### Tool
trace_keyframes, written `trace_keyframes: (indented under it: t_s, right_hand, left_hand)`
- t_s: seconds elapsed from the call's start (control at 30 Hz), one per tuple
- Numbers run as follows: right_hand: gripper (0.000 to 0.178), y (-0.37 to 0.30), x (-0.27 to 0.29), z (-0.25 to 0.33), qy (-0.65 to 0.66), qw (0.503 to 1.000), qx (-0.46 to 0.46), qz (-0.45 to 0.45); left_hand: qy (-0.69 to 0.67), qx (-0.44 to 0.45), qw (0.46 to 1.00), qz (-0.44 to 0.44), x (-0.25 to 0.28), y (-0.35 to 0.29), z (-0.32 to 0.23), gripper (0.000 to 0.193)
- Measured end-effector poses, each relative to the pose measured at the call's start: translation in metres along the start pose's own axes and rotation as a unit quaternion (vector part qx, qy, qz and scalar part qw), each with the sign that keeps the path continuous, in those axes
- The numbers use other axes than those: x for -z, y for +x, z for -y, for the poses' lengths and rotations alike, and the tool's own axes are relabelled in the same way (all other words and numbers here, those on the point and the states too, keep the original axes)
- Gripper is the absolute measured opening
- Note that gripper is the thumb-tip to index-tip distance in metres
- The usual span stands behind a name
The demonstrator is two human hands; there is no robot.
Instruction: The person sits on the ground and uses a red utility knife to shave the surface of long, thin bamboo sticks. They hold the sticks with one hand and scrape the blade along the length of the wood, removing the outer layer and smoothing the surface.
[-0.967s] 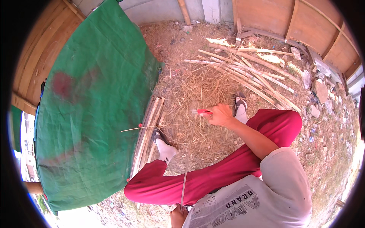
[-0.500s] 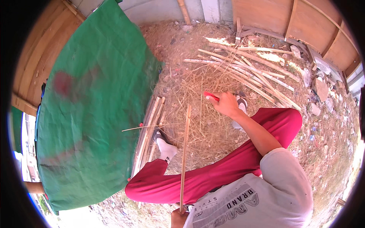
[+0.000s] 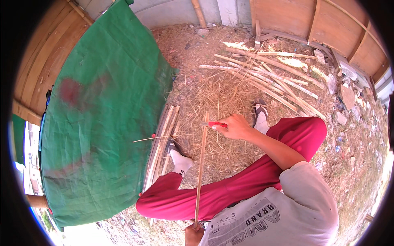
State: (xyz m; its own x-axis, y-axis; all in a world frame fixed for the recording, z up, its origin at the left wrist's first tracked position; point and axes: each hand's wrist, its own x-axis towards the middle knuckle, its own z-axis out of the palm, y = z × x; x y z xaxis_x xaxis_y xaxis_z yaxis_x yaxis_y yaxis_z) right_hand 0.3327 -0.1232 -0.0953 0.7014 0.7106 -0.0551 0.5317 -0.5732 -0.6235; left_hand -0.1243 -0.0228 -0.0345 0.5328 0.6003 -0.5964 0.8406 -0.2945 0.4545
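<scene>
Right hand (image 3: pixel 234 127) fingers clenched on a red-handled knife (image 3: pixel 215 124), blade at the bamboo strip's (image 3: pixel 200 168) top end. Left hand (image 3: pixel 193 234) grips its base by the lap. Shaving underway; next stroke needs steady downward pressure.

I see loose crimson-red cloth trousers (image 3: pixel 246 184) and a pale grey short-sleeved cotton T-shirt (image 3: pixel 287 209) with dark printed lettering. White ankle socks (image 3: pixel 180 162) sit inside dark open sandals (image 3: pixel 174 146); both forearms are bare.
</scene>
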Motion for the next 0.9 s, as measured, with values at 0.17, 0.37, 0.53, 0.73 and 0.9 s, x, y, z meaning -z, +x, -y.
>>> trace_keyframes:
  t_s: [0.17, 0.37, 0.53, 0.73, 0.9]
  right_hand:
    - [0.037, 0.001, 0.000, 0.001, 0.022, 1.000, 0.009, -0.014]
    - [0.037, -0.006, -0.002, 0.003, 0.036, 0.997, 0.024, -0.066]
    - [0.039, -0.002, -0.006, -0.010, 0.049, 0.990, 0.067, -0.113]
    - [0.046, 0.011, 0.007, -0.047, -0.042, 0.980, -0.181, -0.066]
    - [0.049, 0.032, 0.062, -0.118, -0.028, 0.928, -0.281, -0.242]
  left_hand:
    - [0.150, -0.188, 0.969, -0.063, -0.025, 0.017, 0.072, 0.012]
    - [0.231, -0.141, 0.956, -0.118, -0.036, 0.016, 0.090, 0.009]
    - [0.152, -0.081, 0.979, -0.109, -0.037, 0.008, 0.067, 0.004]
    - [0.061, -0.028, 0.996, -0.060, -0.025, 0.005, 0.055, 0.010]
    - [-0.132, 0.107, 0.986, -0.009, -0.009, -0.014, 0.049, 0.017]
